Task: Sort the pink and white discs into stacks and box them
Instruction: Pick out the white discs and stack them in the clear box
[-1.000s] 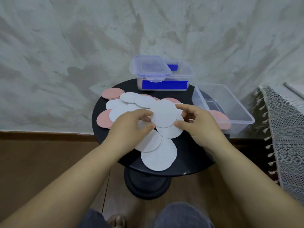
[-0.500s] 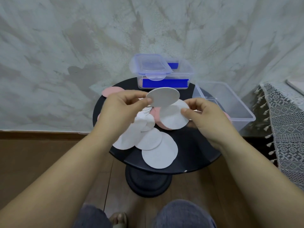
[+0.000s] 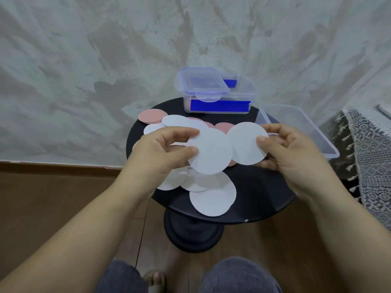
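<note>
Above a small round black table [image 3: 262,199], my left hand [image 3: 160,153] pinches one white disc [image 3: 211,153] by its left edge. My right hand [image 3: 287,149] pinches a second white disc [image 3: 245,142] by its right edge; the two discs overlap slightly at the middle. Several loose white discs [image 3: 211,197] lie on the table under and in front of my hands. Pink discs [image 3: 151,116] lie at the back left, with more pink [image 3: 223,126] showing behind the held discs.
A clear lidded box with blue clips [image 3: 218,94] stands at the table's far edge. A clear open tub [image 3: 313,134] sits at the right, partly off the table. A lace-covered surface [image 3: 372,157] is at far right. Wooden floor and my knees lie below.
My left hand lifted one white disc from the pile and brought it down toward the middle. My right hand picked up another white disc, and both are now held side by side above the table.
</note>
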